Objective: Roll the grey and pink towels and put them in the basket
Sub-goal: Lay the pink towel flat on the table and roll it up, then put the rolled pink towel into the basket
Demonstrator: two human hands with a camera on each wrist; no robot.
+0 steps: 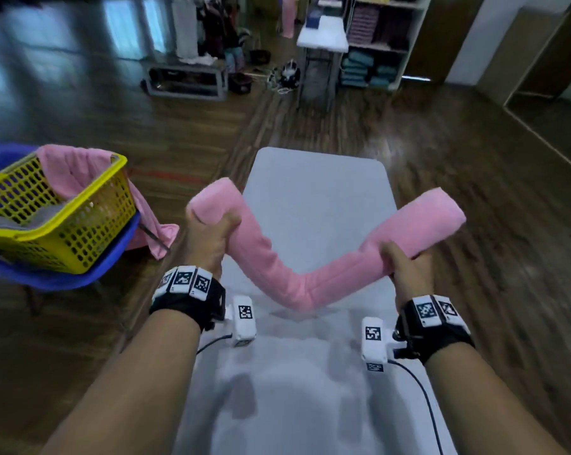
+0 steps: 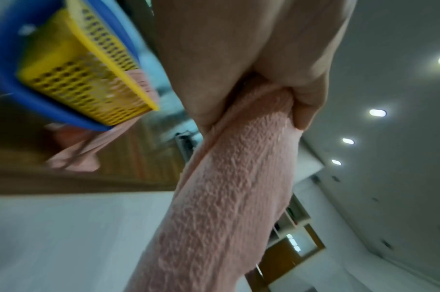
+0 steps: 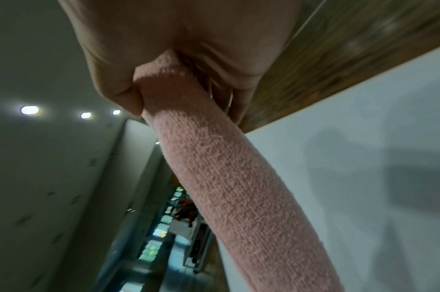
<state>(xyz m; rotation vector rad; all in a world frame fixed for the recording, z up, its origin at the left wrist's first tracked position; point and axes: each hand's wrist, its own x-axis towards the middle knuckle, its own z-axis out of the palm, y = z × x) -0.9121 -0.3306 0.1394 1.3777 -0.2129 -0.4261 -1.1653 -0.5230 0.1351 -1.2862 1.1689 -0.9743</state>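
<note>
Left hand [image 1: 208, 234] gripped one end of the rolled pink towel [image 1: 297, 277], fingers wrapped fully round it; right hand [image 1: 405, 264] gripped near the other end the same way. Both held the roll above the white table [image 1: 317, 192]. Long axis ran left to right across the table, sagging into a V, lowest point over the table's middle, both ends angled up. Yellow basket [image 1: 80, 231] sat on a blue chair [image 1: 64, 277] left of the table, with another pink towel [image 1: 71, 169] draped over its rim and a grey towel [image 1: 25, 220] inside.
</note>
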